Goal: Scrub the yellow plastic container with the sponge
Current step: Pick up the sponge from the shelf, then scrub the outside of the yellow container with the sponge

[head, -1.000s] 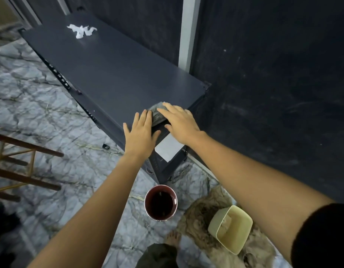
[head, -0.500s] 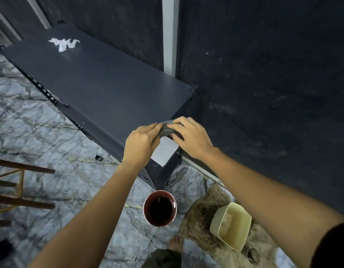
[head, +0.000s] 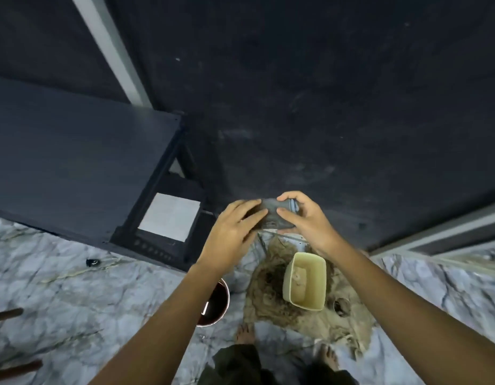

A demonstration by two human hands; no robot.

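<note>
The pale yellow rectangular plastic container (head: 306, 282) stands on the floor, mouth up, a little right of centre and near the person's bare feet. Its long axis runs near to far, the far end tilted slightly right, and a pale lump of something lies inside against its left wall. It rests on a shaggy tan rag (head: 271, 287) spread over the grey marbled floor (head: 60, 287); the rag extends past it on the left and near sides.

Above and beyond the container, both hands hold a dark grey sponge (head: 274, 215) in the air between them. The left hand (head: 232, 234) presses its fingers along the sponge's left end, while the right hand (head: 304, 218) curls round the right end, thumb underneath. The sponge's long axis runs left to right.

Left of the container, partly hidden by the left forearm, stands a round dark red cup (head: 217, 304). Bare floor lies open to the right of the rag. The dark blue metal shelf (head: 74, 162) reaches in from the far left, and the dark wall (head: 324, 107) closes the far side.

Compared with half a second ago, the hands have lifted the sponge off the shelf corner and carried it rightward, so it now hangs over the far edge of the rag.
</note>
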